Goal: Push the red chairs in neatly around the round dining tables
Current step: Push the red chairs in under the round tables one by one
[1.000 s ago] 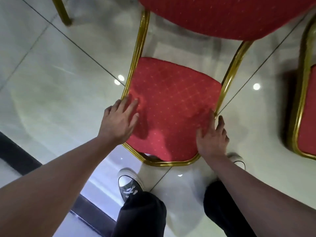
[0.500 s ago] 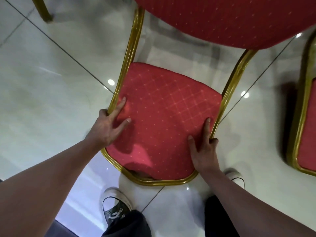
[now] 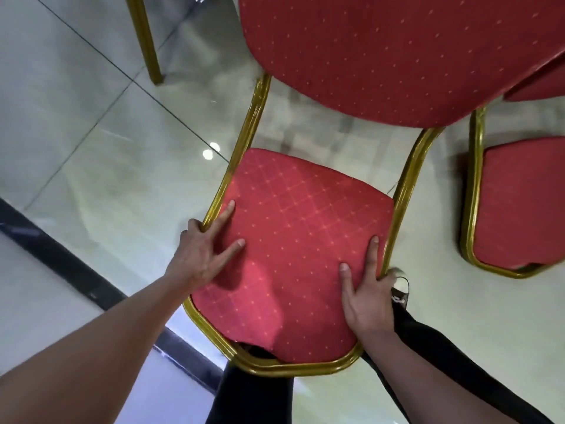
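Observation:
A red chair with a gold metal frame stands right in front of me, seen from above. Its padded backrest (image 3: 299, 240) is nearest and its seat (image 3: 397, 50) lies beyond. My left hand (image 3: 204, 249) grips the left side of the backrest frame, outer fingers curled round the gold tube, forefinger and thumb spread on the red fabric. My right hand (image 3: 367, 298) holds the right side the same way, fingers hooked over the tube. No table is in view.
A second red chair (image 3: 519, 203) stands close on the right. A gold chair leg (image 3: 146, 41) rises at upper left. The glossy tiled floor (image 3: 91, 133) has a dark strip (image 3: 61, 264) at left. My shoe (image 3: 400, 290) and dark trousers are beneath the backrest.
Both hands went from lying flat on the backrest pad to hooking their outer fingers round the frame's sides. The chair's backrest now sits lower and closer to my legs.

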### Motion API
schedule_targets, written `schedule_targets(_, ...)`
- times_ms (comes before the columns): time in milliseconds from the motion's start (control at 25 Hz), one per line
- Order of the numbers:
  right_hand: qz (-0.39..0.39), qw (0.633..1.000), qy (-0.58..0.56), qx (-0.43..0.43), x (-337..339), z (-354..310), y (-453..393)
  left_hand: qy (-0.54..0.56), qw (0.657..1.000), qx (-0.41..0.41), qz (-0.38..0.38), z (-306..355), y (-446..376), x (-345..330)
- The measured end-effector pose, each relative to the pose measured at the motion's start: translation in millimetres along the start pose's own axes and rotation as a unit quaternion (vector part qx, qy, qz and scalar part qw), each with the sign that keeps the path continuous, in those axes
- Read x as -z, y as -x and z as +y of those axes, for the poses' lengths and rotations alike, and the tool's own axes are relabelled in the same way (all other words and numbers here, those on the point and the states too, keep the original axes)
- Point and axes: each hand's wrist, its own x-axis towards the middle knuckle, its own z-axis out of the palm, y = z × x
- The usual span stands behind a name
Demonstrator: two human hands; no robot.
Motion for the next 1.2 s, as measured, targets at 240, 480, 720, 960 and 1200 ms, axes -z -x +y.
schedule_targets(240,0.056,0.997,0.046,0.003,62.1,-3.4,90.8,-0.001,1.000,-0.016,0.016,22.8,85.3,47.4)
schedule_targets(480,0.056,0.997,0.057,0.011,106.8,-4.9,142.1,-0.057,0.995,-0.031,0.074,46.5,153.3,83.4)
schedule_targets(720,0.034,0.998,0.056,0.014,161.0,-14.8,198.1,-0.080,0.996,-0.004,0.050,77.6,210.6,127.5)
schedule_targets(960,0.008,0.998,0.053,0.015,209.3,-13.7,249.2,-0.093,0.995,0.005,0.044,106.0,271.5,168.4)
schedule_targets(1200,-0.033,0.998,0.046,0.003,234.2,-8.8,289.1,-0.116,0.993,0.016,0.025,126.4,319.4,187.3)
